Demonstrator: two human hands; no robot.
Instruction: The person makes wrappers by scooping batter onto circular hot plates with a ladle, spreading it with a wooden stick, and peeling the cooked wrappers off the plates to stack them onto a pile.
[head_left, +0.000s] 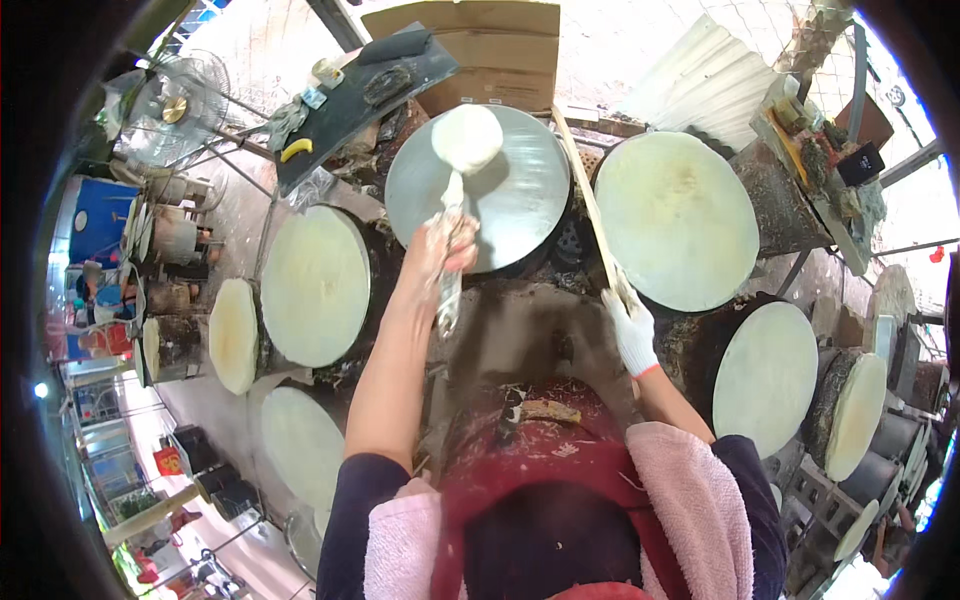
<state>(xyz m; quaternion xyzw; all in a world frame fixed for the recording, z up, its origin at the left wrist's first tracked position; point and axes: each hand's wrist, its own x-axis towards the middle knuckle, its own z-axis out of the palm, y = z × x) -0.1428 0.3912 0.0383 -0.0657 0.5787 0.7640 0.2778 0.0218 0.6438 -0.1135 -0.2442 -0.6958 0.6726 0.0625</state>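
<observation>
My left hand, bare and smeared with pale batter, grips the handle of a batter-coated ladle. The ladle's round head carries pale batter above a bare, shiny round metal griddle. In a white knit glove, my right hand holds the lower end of a long, thin wooden stick. The stick slants up between the griddle and a large round pale flatbread sheet. Another pale round sheet covers the surface to the left of my left forearm.
Further pale rounds on drum-like stoves stand along both sides. A dark board holding a yellow curved object juts in at upper left, near a fan. Cardboard stands behind the griddle; a cluttered stand is at right.
</observation>
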